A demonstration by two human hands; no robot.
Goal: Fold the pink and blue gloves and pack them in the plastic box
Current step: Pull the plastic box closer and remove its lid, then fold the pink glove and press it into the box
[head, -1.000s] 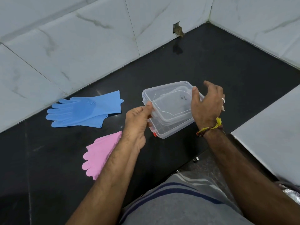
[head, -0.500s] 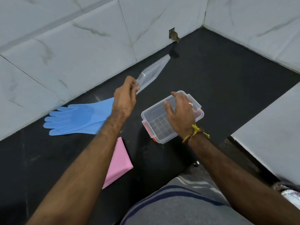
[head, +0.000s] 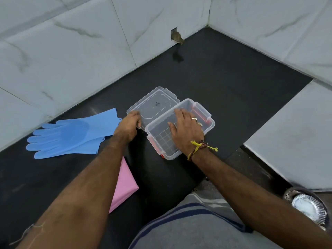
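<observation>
Plastic box (head: 181, 133): open, empty, on the black floor near the wall corner. My right hand (head: 186, 130) rests flat across its rim, fingers loose and gripping nothing, apparently to steady it.

Lid (head: 154, 105): flat on the floor, touching the box's far side. My left hand (head: 128, 123) grasps its near corner, I judge to park it clear of the opening.

Blue gloves (head: 71, 133): stacked flat, unfolded, along the wall edge left of the lid.

Pink gloves (head: 124, 184): under my left forearm, mostly hidden; fold cannot be told.
</observation>
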